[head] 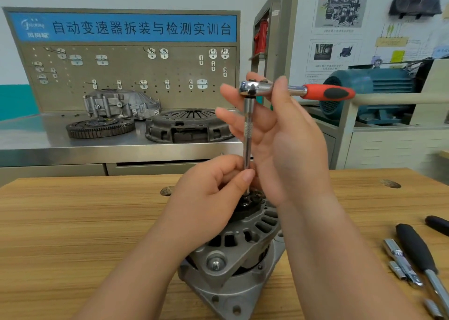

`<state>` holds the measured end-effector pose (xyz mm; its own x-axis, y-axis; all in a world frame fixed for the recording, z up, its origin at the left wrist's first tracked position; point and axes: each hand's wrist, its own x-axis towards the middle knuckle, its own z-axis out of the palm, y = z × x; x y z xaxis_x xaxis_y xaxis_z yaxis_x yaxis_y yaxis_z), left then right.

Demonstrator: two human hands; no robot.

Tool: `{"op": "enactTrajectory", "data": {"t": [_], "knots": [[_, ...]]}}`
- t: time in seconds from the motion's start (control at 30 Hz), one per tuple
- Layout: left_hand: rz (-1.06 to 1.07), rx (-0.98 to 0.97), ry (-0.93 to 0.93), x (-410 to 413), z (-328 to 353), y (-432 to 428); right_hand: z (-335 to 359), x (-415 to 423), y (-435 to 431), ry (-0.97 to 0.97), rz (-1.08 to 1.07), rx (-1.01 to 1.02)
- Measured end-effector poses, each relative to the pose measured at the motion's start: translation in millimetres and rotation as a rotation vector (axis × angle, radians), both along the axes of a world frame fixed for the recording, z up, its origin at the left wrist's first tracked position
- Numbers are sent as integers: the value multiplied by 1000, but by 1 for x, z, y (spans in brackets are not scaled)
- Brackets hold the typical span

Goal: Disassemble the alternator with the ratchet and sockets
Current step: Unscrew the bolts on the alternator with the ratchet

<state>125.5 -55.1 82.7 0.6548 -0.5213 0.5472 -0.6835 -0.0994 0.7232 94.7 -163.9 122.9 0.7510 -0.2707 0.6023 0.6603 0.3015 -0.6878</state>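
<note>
Currently both hands are on the tool, centre of frame. Right hand (279, 135) pinches the ratchet (291, 90) at its head, thumb in front, fingers behind; the red-and-black handle sticks out to the right. Extension bar (247, 135) hangs vertically from the head. Left hand (213, 198) pinches the bar's lower end between thumb and fingers, just above the alternator (238, 254). The bar tip is hidden by the fingers, so I can't tell what it sits on.

Alternator stands on the wooden table (73, 222), lower centre, under both hands. Loose sockets (401, 261) and a black-handled tool (418, 249) lie at lower right, well apart from the alternator.

Behind, upper left: steel bench (36, 137) with flywheel (99, 126) and clutch cover (187, 125), pegboard (126, 72) above. Blue motor (371, 93) at upper right.
</note>
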Motion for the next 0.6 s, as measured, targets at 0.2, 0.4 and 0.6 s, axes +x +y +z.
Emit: {"op": "enactTrajectory", "data": {"t": [0.2,0.4,0.6], "knots": [[71,0,-11,1,2,-2,1,0,3,-207,-253,-204],[45,-3,-28,0,1,-1,1,1,2,-72,-9,-17],[57,13,-74,3,0,0,-1,3,0,-77,-122,-69]]}}
